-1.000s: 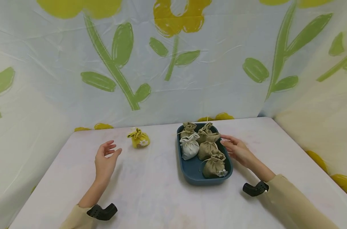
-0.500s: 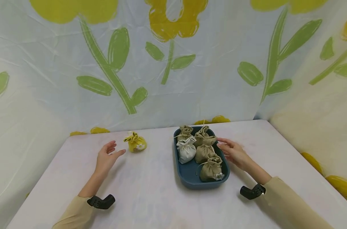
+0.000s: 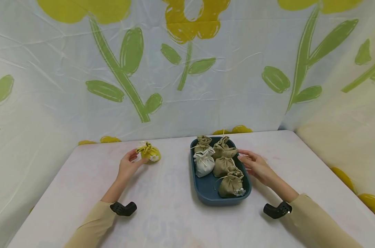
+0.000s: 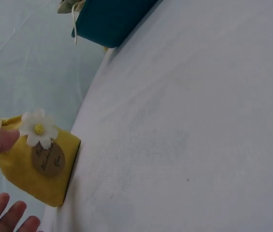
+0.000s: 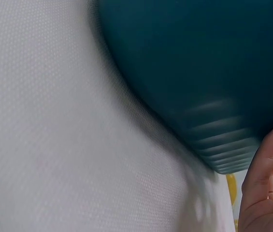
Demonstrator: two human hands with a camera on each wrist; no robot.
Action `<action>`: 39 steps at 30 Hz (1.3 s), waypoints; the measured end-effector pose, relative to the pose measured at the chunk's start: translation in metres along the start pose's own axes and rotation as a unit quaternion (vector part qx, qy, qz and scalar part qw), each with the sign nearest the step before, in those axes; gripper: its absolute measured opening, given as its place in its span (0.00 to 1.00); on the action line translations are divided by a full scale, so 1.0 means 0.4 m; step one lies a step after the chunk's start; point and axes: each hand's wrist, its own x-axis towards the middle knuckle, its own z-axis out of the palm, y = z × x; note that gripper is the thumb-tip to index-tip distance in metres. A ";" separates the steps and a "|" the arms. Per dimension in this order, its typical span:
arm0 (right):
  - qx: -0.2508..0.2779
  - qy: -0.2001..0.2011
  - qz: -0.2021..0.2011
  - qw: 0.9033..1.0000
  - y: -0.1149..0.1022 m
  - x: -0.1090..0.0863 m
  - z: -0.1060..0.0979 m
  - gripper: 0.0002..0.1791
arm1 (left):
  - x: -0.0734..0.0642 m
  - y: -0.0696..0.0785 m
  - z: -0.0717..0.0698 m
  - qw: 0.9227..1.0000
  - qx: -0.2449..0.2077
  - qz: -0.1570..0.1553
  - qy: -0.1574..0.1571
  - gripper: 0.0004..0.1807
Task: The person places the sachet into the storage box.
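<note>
A yellow drawstring pouch (image 3: pixel 153 152) with a white flower stands upright at the back left of the table. My left hand (image 3: pixel 129 166) is at its left side. In the left wrist view the thumb (image 4: pixel 0 141) overlaps the pouch's neck, while the other fingers (image 4: pixel 11 216) are spread below, apart from the cloth. My right hand (image 3: pixel 258 167) rests relaxed against the right side of a dark blue tray (image 3: pixel 207 198), its fingertips at the rim. The right wrist view has a thumb (image 5: pixel 266 159) beside the tray's outer wall.
Inside the tray are several khaki drawstring pouches (image 3: pixel 229 184) and one white pouch (image 3: pixel 204 164) on the left. Bare tray floor shows at the front left. A flowered cloth (image 3: pixel 237 100) hangs behind the pale table (image 3: pixel 162 220).
My left hand has moved right and forward up to the yellow pouch, its thumb now in front of it. The right hand stays at the tray's side. The head view shifted slightly.
</note>
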 end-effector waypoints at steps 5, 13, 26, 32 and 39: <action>0.004 -0.003 0.001 1.000 0.000 0.000 -0.001 0.30 | 0.016 0.000 0.024 1.000 0.015 0.009 0.007 0.40; 0.007 -0.006 0.003 1.000 0.002 -0.001 0.001 0.31 | 0.027 0.002 0.041 0.999 0.026 0.021 0.023 0.33; 0.000 -0.005 0.001 1.000 0.002 0.008 -0.002 0.32 | 0.037 0.013 0.046 0.996 0.037 0.049 0.066 0.23; 0.001 -0.007 0.006 1.000 -0.008 0.009 0.000 0.33 | 0.029 0.026 0.056 0.994 0.056 0.051 0.080 0.22; 0.011 -0.006 0.012 1.000 -0.011 0.004 0.002 0.32 | 0.027 0.023 0.075 0.990 0.060 0.076 0.100 0.24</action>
